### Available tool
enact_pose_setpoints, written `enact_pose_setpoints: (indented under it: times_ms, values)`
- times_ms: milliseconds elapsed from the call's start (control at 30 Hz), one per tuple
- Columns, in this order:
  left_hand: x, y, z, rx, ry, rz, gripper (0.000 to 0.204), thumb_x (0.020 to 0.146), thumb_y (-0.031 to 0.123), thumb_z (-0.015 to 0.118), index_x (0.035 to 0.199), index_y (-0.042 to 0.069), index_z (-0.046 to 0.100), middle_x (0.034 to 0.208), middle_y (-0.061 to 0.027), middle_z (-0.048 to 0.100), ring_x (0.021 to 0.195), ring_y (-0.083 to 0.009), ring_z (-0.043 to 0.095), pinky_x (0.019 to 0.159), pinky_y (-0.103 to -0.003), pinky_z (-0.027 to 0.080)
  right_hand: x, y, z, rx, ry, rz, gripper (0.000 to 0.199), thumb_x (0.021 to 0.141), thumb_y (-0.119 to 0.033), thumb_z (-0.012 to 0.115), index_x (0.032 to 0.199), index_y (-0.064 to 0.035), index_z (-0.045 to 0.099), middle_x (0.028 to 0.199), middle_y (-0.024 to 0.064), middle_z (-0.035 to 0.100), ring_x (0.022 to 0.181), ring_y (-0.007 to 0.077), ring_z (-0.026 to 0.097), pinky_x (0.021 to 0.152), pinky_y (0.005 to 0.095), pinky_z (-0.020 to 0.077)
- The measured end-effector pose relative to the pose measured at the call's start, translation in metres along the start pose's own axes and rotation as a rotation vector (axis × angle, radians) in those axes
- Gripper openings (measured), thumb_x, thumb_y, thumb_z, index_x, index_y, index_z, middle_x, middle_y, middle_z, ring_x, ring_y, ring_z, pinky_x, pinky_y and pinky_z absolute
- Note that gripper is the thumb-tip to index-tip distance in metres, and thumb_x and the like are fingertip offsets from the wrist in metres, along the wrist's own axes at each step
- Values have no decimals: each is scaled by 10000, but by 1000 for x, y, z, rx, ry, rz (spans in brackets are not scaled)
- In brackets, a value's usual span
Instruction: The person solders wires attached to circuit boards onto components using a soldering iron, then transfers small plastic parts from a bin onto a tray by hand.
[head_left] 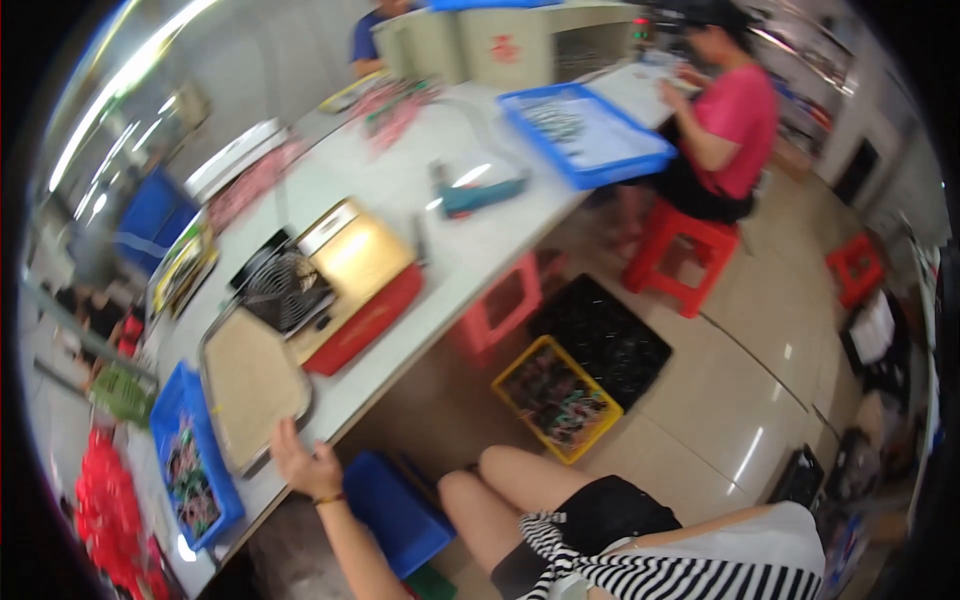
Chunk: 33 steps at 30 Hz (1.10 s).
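My left hand [305, 462] is at the table's near edge, beside the lower corner of a shallow beige tray with a metal rim [255, 380]. Its fingers are apart and nothing shows in them; whether the fingertips touch the rim I cannot tell. Beyond the tray sits a red and gold box-shaped machine [362, 290], with a black fan-like part with a round wire guard [285, 290] at its side. A blue bin [180, 460] of small wired parts stands left of the tray. My right hand is out of view.
A teal heat gun or power tool [480, 195] lies on the white table [440, 260]. Farther along are a blue tray [590, 135] and a person in pink [740, 130] on a red stool [685, 255]. On the floor stand yellow [560, 400] and blue [395, 510] bins.
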<state>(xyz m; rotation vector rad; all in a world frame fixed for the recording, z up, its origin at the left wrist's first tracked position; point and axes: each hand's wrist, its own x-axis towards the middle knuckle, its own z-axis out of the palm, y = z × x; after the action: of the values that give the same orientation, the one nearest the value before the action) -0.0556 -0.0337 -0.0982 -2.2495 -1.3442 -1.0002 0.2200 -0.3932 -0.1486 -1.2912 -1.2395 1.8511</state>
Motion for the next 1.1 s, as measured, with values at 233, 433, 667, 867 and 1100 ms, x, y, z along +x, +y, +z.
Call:
enact_pose_setpoints:
  times_ms: [233, 433, 667, 867, 1100]
  values:
    - [7, 13, -14, -78, -177, -125, 634, 707, 279, 591, 1310, 88, 539, 1336, -141, 525, 1270, -363, 450, 1042, -468, 348, 109, -107, -24, -29, -333, 93, 380, 990, -154, 466, 1315, 38, 511, 1317, 144, 567, 1224, 225, 514, 1065, 308, 355]
    - [24, 25, -48, -271, -363, -449, 663, 752, 212, 706, 1339, 50, 443, 1401, -244, 372, 1307, -387, 332, 1055, -481, 321, 100, -261, -43, -21, -377, 149, 377, 990, -154, 466, 1312, 36, 515, 1312, 141, 572, 1216, 221, 519, 1059, 304, 361]
    - [53, -28, -20, -1486, -324, -1975, 836, 867, 398, 654, 1462, 35, 192, 1457, -191, 331, 1371, -310, 337, 1094, -389, 331, 13, -386, -35, 22, -257, 223, 373, 990, -153, 467, 1307, 35, 520, 1306, 138, 578, 1208, 216, 526, 1052, 300, 368]
    - [60, -70, 30, -1172, -38, -2320, 443, 873, 438, 646, 1060, 41, 584, 1014, -124, 632, 827, -217, 616, 699, -311, 533, -41, -401, 6, 105, -46, 295, 369, 990, -153, 468, 1304, 33, 525, 1301, 134, 582, 1200, 212, 531, 1046, 296, 375]
    - [99, -15, -6, -1206, 53, -1965, 320, 924, 200, 568, 1108, -62, 562, 1010, -158, 628, 853, -232, 640, 717, -322, 557, -69, -388, 44, 209, 205, 360, 365, 989, -152, 469, 1299, 32, 530, 1294, 131, 588, 1191, 208, 538, 1039, 291, 382]
